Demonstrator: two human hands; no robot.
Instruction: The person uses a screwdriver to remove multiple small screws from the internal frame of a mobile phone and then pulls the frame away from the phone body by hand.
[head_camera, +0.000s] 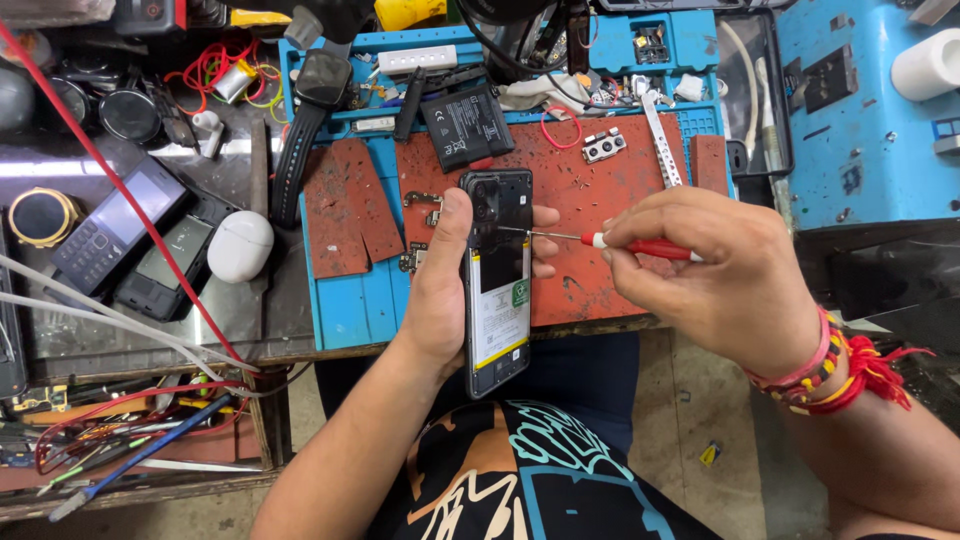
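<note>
My left hand (437, 285) grips an opened smartphone (497, 280) upright over the near edge of the bench, its back cover off and its battery showing. My right hand (715, 270) holds a red-handled screwdriver (640, 246). The thin metal tip points left and touches the phone's upper part, just below the camera area. Red and yellow thread bands circle my right wrist.
A blue work mat (350, 300) carries red pads (600, 200), a loose black battery (465, 125), a camera module (604, 145), tweezers (662, 140) and a smartwatch (310, 110). At the left lie two old phones (110, 230), a white earbud case (240, 245) and several cables.
</note>
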